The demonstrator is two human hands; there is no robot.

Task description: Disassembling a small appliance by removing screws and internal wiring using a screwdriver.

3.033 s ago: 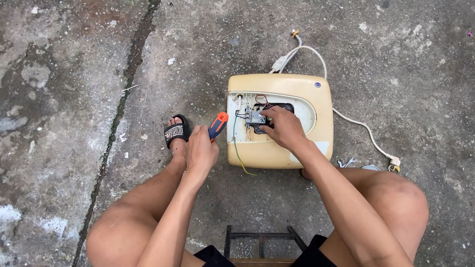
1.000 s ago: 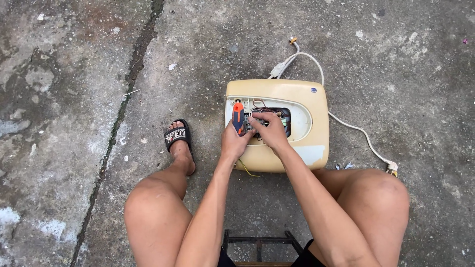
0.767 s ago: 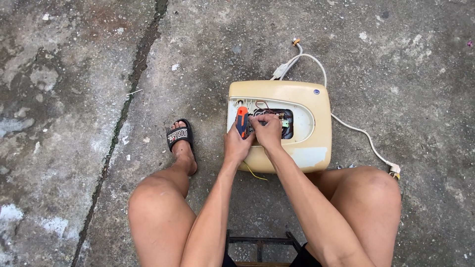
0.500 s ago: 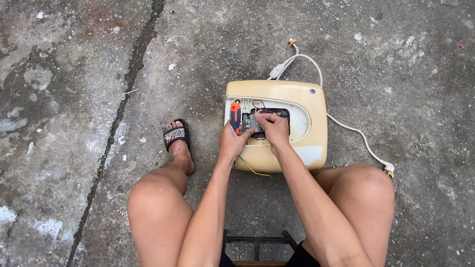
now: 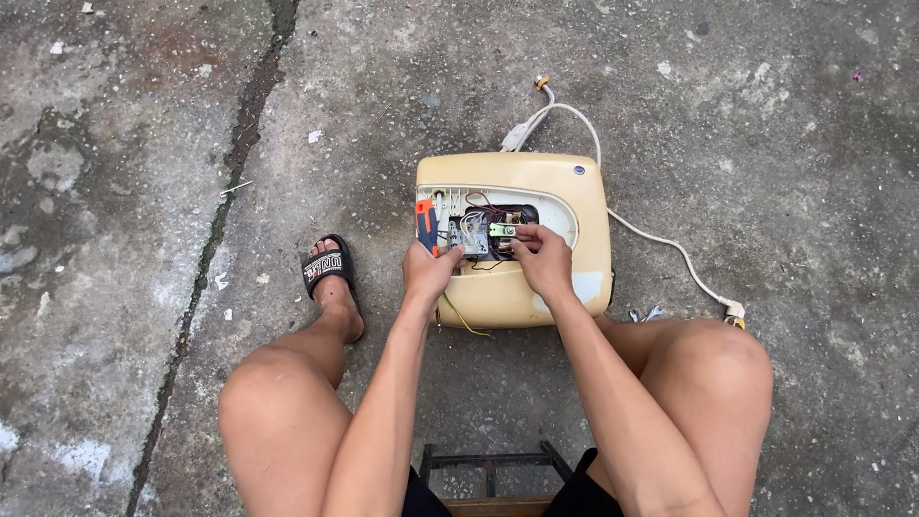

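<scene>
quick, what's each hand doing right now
Left hand: closed around an orange-handled screwdriver, at the opened yellow appliance.
Right hand: fingers pinching small parts inside the opening; what exactly cannot be told.

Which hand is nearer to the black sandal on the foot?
Left. The left hand, holding an orange screwdriver, is just right of the black sandal; the right hand is farther right.

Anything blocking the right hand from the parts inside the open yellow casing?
Nothing visible. The right hand already has its fingertips on the wiring in the casing's open bay. The left hand holds an orange-handled tool off to the side.
</scene>
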